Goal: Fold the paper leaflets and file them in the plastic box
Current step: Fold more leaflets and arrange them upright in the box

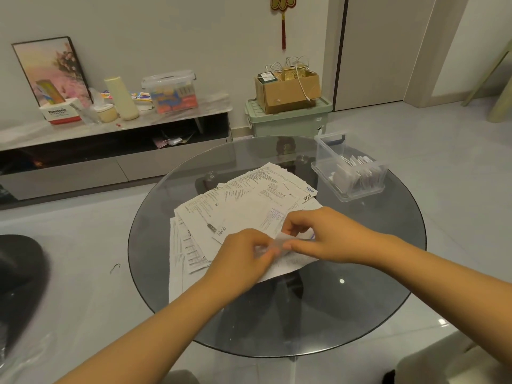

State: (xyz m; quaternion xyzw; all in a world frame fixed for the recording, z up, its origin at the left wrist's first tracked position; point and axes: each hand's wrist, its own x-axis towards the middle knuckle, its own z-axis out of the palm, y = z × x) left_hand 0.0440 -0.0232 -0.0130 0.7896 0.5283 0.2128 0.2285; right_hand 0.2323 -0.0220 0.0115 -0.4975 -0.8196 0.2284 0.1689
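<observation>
White paper is what both my hands are working on: a single leaflet [288,261] lying at the near edge of the spread, its lower corner reaching toward me over the glass. My left hand [243,256] has its fingers curled in and pinches the sheet's upper edge, and my right hand [318,234] pinches the same edge just beside it, thumb and fingertips closed on the paper. The two hands nearly touch, with a small raised fold of paper between them.

Beyond my knuckles lies the loose pile of unfolded leaflets [243,200], overlapping and fanned at several angles, printed sides up, covering the middle and left of the round glass table [374,300].

At the far right rim of the table stands the clear plastic box [349,173], open at the top, with a row of folded leaflets [354,170] standing upright inside it. It is well apart from my hands.

Past the table, on the floor, a cardboard box [288,90] sits on a pale green storage bin [288,120], and a low sideboard [110,145] runs along the wall.
</observation>
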